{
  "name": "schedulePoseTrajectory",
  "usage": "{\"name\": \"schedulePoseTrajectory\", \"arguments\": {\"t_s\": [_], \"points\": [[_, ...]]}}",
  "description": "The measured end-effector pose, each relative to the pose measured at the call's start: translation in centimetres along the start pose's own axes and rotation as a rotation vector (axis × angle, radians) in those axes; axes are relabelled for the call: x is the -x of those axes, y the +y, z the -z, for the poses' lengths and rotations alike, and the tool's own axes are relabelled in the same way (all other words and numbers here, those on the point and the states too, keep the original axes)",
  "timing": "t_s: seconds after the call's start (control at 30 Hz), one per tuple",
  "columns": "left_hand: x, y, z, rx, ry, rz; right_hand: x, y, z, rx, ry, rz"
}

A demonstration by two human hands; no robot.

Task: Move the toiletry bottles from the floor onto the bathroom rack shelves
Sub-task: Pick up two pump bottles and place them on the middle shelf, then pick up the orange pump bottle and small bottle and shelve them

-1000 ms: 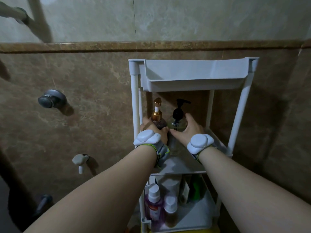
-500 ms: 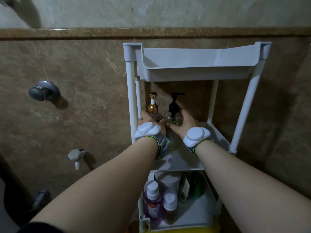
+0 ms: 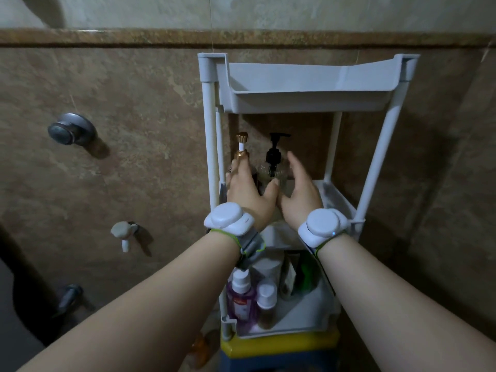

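A white three-tier rack (image 3: 212, 146) stands against the brown tiled wall. On its middle shelf (image 3: 338, 202) stand an amber bottle with a gold pump (image 3: 241, 146) and a clear ribbed bottle with a black pump (image 3: 273, 162), side by side and upright. My left hand (image 3: 249, 191) lies against the front of the gold-pump bottle, fingers stretched up along it and thumb spread away. My right hand (image 3: 298, 189) is just right of the black-pump bottle, fingers straight, not touching it. The lower parts of both bottles are hidden behind my hands.
The top shelf (image 3: 308, 87) holds nothing. The bottom shelf carries a purple spray bottle (image 3: 240, 299), a white-capped bottle (image 3: 266, 304), a green bottle (image 3: 306, 275) and others. The rack sits on a yellow and blue stool (image 3: 279, 345). A chrome knob (image 3: 71, 128) and a white tap (image 3: 123, 233) jut from the wall at left.
Both hands gripped the two pump bottles on the middle shelf before. Now my right hand has let go and drawn back, and my left hand's fingers have straightened. The bottles stay standing.
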State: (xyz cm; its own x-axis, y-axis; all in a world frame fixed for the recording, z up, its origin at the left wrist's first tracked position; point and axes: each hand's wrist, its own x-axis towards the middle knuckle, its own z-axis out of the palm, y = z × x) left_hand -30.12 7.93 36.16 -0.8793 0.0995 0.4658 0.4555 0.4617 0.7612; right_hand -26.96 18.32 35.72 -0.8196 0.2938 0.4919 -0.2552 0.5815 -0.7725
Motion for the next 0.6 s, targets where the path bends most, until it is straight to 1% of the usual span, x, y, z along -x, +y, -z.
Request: {"name": "schedulePoseTrajectory", "arguments": {"t_s": [0.07, 0.17, 0.23, 0.3, 0.43, 0.5, 0.6], "points": [[2.4, 0.4, 1.5, 0.082, -0.023, -0.124, 2.1, -1.0, 0.4, -0.077, -0.002, 0.037], [6.7, 0.0, 4.4, 0.201, -0.053, -0.211, 6.0, -2.2, 0.4, -0.060, 0.001, 0.091], [9.6, -1.6, 6.3, 0.213, -0.014, -0.236, 8.9, -2.7, -0.6, -0.039, 0.012, 0.132], [12.3, -3.7, 8.0, 0.200, 0.033, -0.209, 12.0, -2.9, -1.6, -0.053, 0.014, 0.148], [17.0, -10.2, 10.7, 0.122, 0.112, -0.028, 18.0, -2.0, -6.0, -0.107, -0.080, 0.137], [19.7, -14.5, 11.7, 0.066, 0.115, 0.120, 21.3, -0.7, -9.6, -0.109, -0.168, 0.077], [22.6, -18.8, 11.3, 0.035, 0.076, 0.266, 24.6, 1.8, -12.8, -0.109, -0.261, -0.044]]}}
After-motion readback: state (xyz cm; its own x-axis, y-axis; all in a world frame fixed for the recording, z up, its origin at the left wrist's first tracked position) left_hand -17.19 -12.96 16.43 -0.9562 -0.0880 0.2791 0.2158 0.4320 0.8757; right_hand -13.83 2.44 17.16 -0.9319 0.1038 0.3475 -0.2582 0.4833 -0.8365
